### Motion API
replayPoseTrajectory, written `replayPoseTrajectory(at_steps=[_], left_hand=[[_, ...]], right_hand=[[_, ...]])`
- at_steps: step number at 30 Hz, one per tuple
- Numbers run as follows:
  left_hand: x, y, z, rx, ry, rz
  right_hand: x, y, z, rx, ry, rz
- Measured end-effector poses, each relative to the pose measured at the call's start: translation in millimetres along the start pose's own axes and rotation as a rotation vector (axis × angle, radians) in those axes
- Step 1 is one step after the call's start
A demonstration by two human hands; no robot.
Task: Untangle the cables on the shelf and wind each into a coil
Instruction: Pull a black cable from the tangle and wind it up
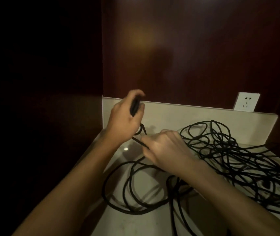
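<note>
Blur hides the finger detail. The left hand (124,120), raised near the back ledge, curls its grip round a black plug (134,106). The right hand (163,148) pinches the cable (138,142) low over the shelf (135,222). The tangle (229,154) lies at right.

I count two hands at work, the left hand (124,120) and the right hand (163,149), one on each side of the near strand. One black plug end (134,107) shows, and one white wall socket (246,104) against the back panel, with one pale shelf (135,222) under everything. The black cables (229,155) lie in one tangle with roughly three looser loops to its left; how many separate cables make it up I cannot tell.
</note>
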State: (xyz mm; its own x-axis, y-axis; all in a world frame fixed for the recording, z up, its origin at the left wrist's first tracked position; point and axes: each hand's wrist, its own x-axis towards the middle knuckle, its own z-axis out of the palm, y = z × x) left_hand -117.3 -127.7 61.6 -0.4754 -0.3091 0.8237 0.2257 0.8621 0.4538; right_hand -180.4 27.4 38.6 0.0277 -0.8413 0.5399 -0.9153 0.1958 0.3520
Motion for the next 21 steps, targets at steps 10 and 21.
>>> replayPoseTrajectory(at_steps=[10,21], left_hand=[[-11,25,-18,-0.345,-0.75,-0.309],[-25,37,-23,-0.394,-0.997,-0.421]], right_hand=[[-4,23,-23,0.281,0.242,-0.111],[8,43,-48,1.052,-0.265,0.238]])
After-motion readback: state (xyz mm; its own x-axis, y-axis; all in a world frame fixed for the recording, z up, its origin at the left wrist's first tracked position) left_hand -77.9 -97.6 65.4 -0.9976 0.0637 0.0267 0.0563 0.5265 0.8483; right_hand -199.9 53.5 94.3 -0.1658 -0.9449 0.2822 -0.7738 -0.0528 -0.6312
